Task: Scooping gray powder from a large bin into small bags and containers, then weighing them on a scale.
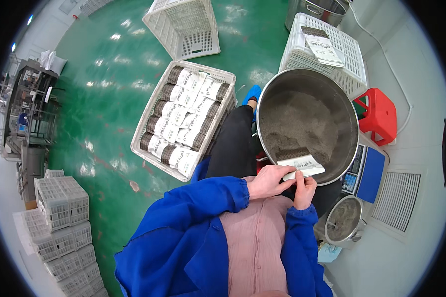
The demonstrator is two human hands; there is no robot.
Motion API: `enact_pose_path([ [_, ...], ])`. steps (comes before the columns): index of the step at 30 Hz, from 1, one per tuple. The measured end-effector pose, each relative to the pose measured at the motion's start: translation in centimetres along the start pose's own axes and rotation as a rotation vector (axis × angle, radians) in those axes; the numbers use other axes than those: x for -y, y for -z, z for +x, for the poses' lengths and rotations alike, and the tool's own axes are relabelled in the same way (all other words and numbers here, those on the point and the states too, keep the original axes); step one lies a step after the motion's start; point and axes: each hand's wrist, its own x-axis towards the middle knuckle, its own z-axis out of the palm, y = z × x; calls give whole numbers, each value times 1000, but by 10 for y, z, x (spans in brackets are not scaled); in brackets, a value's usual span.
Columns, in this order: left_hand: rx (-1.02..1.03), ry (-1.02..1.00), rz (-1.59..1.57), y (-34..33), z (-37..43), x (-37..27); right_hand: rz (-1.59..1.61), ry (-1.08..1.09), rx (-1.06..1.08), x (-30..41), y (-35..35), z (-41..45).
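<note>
My left hand (pixel 269 181) and my right hand (pixel 304 188) both pinch the near edge of a printed white and brown packaging pouch (pixel 302 165). The pouch lies slanted over the near rim of a large round steel tub (pixel 260 111). Inside the tub is a grey-brown powder (pixel 301 118). To the left, a white plastic crate (pixel 143 122) holds rows of filled pouches (pixel 171 113) of the same look. More flat pouches (pixel 324 48) rest on an upturned white crate (pixel 347 44) behind the tub.
A red plastic stool (pixel 384 115) and a scale with a blue platform (pixel 371 174) stand right of the tub. Below them is a small steel container (pixel 343 219) with powder. An open crate (pixel 193 33) lies ahead. Stacked crates (pixel 65 230) and machinery (pixel 31 104) stand far left.
</note>
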Motion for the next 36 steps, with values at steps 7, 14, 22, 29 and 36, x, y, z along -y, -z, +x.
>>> enact_pose_path([
  [7, 302, 199, -289, 18, 8, -10, -128, 80, 0, 5, 0, -15],
  [14, 358, 34, -47, 9, 5, 0, -270, 65, 24, -1, -6, -19],
  [22, 290, 179, -169, -1, 3, 3, -224, 42, 80, -14, 1, -11],
  [29, 384, 140, -185, -1, 7, 23, -305, 27, 149, -7, -2, -15],
  [36, 452, 369, -435, -1, 15, 17, -209, 5, 160, 1, 8, -10],
])
